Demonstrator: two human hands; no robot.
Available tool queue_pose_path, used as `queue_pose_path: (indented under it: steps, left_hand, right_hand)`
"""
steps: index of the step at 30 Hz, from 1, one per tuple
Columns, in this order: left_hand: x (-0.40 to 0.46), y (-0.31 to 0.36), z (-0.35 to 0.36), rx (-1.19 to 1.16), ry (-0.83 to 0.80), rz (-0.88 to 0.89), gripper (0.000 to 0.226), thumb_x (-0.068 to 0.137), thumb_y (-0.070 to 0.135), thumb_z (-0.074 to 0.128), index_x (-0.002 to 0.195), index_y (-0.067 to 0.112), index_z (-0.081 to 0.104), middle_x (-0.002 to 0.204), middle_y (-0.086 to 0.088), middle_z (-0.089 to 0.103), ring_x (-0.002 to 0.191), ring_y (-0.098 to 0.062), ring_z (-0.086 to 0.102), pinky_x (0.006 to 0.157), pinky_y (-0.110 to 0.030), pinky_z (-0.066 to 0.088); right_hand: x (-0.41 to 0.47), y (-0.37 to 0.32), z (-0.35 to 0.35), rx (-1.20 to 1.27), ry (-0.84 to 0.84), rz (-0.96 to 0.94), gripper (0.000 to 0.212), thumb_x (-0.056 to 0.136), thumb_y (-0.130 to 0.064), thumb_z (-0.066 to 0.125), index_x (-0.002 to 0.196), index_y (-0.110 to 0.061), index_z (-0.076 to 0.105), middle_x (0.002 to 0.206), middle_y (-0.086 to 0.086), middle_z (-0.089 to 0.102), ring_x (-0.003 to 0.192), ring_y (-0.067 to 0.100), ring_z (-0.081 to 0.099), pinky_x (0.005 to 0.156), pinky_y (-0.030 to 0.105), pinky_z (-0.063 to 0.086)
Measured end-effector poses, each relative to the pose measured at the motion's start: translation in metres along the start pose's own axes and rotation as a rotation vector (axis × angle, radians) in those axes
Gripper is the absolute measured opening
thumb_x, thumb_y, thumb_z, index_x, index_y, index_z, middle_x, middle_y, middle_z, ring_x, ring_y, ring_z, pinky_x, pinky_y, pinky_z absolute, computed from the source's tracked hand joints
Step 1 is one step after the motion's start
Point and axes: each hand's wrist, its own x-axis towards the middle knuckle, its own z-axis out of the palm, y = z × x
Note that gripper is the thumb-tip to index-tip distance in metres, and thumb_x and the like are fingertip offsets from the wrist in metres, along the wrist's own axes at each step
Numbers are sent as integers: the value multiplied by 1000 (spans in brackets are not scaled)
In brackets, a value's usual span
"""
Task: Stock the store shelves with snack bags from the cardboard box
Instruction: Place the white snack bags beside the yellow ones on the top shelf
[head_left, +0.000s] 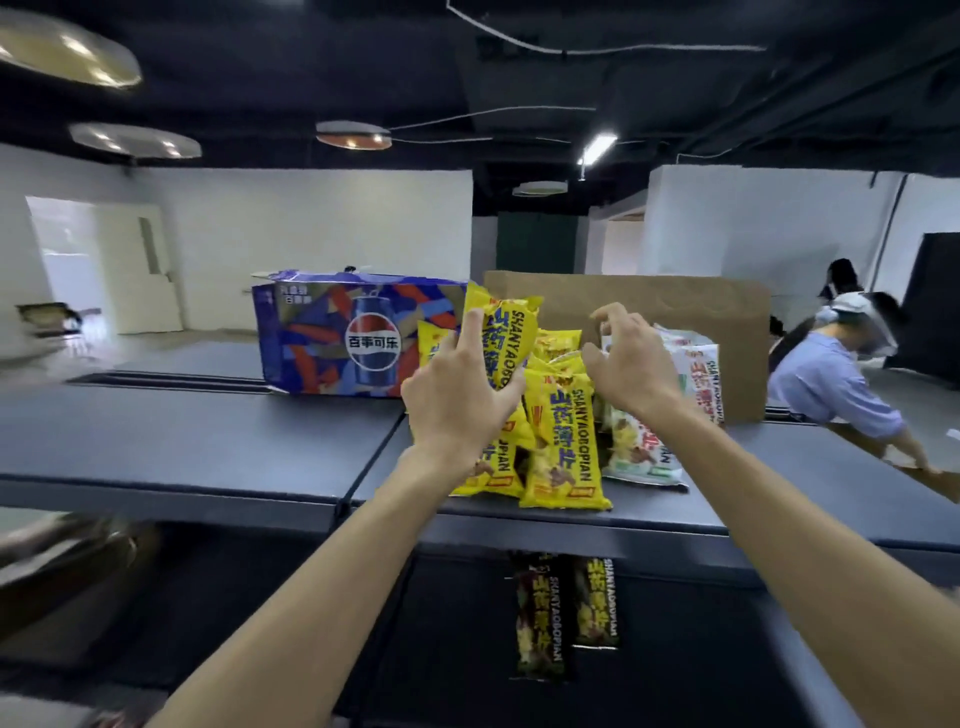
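Note:
Several yellow snack bags (563, 441) lie stacked on the dark top shelf (197, 441), with white-and-green snack bags (641, 447) to their right. My left hand (460, 389) grips an upright yellow bag (506, 332) at the back of the pile. Spread and curled, my right hand (631, 364) hovers over the white bags and holds nothing that I can see. A brown cardboard box (623, 301) stands behind the pile.
A blue Pepsi carton (337, 343) sits left of the bags on the same shelf. Two dark snack bags (566, 608) lie on the shelf below. A person in a blue shirt (826, 384) bends over at the right.

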Motion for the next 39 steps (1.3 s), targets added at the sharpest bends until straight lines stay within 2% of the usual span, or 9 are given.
queue_pose_path:
  steps: [3, 7, 13, 16, 19, 23, 32, 36, 39]
  left_hand:
    - [11, -39, -2, 22, 27, -57, 69, 84, 61, 58, 138, 23, 37, 108, -3, 65, 88, -31, 66, 59, -34, 39]
    - [28, -86, 6, 7, 48, -167, 69, 84, 57, 61, 138, 23, 37, 112, -5, 63, 89, -35, 66, 61, -37, 42]
    - [38, -126, 52, 167, -60, -130, 65, 88, 55, 56, 139, 20, 33, 109, -7, 62, 82, -31, 68, 55, -32, 39]
    - [46, -129, 78, 195, -104, -124, 67, 90, 54, 54, 139, 17, 29, 109, -6, 61, 82, -29, 68, 55, -33, 41]
    - [51, -124, 103, 209, -125, -81, 73, 89, 55, 53, 142, 13, 26, 110, -5, 60, 82, -27, 68, 53, -32, 40]
    - [56, -126, 127, 226, -128, -30, 76, 90, 57, 52, 146, 14, 24, 109, -5, 59, 82, -24, 67, 52, -32, 45]
    - [60, -134, 140, 221, -154, 42, 75, 89, 53, 58, 145, 14, 26, 110, -8, 58, 84, -27, 65, 54, -32, 41]
    - [46, -134, 147, 206, -191, -6, 77, 90, 53, 57, 145, 12, 23, 112, -9, 55, 85, -27, 64, 53, -32, 39]
    - [41, -132, 151, 163, -228, -50, 78, 92, 51, 53, 148, 12, 15, 124, -14, 49, 96, -30, 61, 58, -36, 48]
  right_hand:
    - [-5, -21, 14, 18, 12, -23, 34, 93, -24, 52, 127, -19, 49, 121, 7, 53, 102, 26, 55, 83, 41, 49]
    - [-12, -42, 26, -20, 58, -82, 35, 94, -22, 52, 128, -17, 49, 125, 9, 50, 106, 28, 54, 81, 36, 44]
    - [-15, -56, 34, 7, 134, -128, 34, 93, -21, 57, 126, -17, 51, 123, 6, 49, 107, 26, 51, 87, 43, 47]
    - [-18, -57, 36, 47, 160, -132, 33, 92, -20, 59, 124, -18, 52, 115, -1, 45, 104, 23, 51, 90, 47, 46]
    - [-21, -51, 35, 54, 154, -130, 32, 91, -19, 60, 122, -20, 53, 114, -5, 43, 108, 21, 52, 91, 41, 45]
    - [-30, -33, 28, 30, 148, -89, 32, 91, -18, 61, 122, -20, 54, 122, -1, 47, 114, 21, 50, 90, 29, 34]
    - [-51, -5, 17, 39, 177, 30, 27, 91, -18, 63, 117, -23, 56, 118, -1, 48, 102, 13, 47, 84, 25, 32]
    - [-63, 1, 22, 33, 134, 68, 25, 92, -19, 63, 116, -24, 56, 120, 0, 48, 109, 15, 47, 83, 22, 30]
    - [-69, 3, 23, 39, 119, 64, 26, 91, -20, 64, 116, -24, 56, 124, 0, 50, 115, 15, 47, 85, 21, 31]
